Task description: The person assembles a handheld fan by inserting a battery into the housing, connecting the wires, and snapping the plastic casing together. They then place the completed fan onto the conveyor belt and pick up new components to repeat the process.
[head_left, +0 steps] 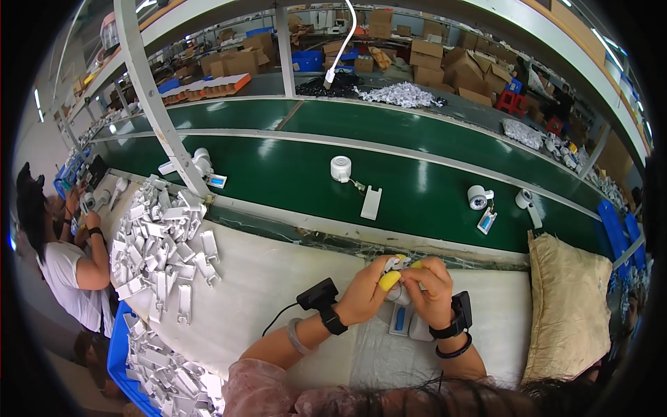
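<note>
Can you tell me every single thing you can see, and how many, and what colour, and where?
Piece: one, white, at both hands, partly hidden
Blue-topped part: one, white and blue, under the hands
Yellow covers: at least two, yellow, at the fingers
Table: one, pale, in front
Parts: too many to count, white, heaped left
Bin: one, blue, lower left
Sack: one, tan, right
Belt: two lanes, green, across the middle
Round units: at least four, white, on the belt
Cable: one, white, hanging at top
Cartons: many, brown, back
Co-worker: one, white top, far left
Left hand: one, bare, centre
Right hand: one, bare, centre
</note>
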A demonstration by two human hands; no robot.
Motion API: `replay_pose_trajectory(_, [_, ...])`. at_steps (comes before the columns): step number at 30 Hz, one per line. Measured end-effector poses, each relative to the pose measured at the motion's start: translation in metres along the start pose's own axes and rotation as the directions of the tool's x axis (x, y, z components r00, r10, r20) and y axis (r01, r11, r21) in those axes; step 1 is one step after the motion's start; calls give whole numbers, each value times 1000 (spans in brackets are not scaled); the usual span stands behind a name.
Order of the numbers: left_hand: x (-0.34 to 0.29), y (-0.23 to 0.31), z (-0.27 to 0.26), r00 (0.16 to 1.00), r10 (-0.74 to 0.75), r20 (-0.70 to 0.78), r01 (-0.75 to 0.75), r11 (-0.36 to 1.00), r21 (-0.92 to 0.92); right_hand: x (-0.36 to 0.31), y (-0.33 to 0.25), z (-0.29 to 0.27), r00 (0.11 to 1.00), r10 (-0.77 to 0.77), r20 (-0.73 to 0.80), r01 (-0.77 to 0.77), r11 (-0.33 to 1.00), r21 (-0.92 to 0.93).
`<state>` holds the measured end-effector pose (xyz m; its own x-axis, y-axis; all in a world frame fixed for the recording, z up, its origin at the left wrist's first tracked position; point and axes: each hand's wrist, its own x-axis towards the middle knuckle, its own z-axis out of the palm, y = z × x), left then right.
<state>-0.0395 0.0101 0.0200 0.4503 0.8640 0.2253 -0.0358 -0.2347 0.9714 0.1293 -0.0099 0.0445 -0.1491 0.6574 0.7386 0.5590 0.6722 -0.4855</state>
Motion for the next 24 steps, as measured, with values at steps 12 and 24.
replay_pose_trajectory(12, [31,-17,-50,978,39,-205,-29,998,52,7,12,-7,991,122,52,-127,986,104])
replay_pose_trajectory(24, [98,-46,-177,586,591,-554,622,109,775,-2,17,-12,986,151,72,-163,966,200])
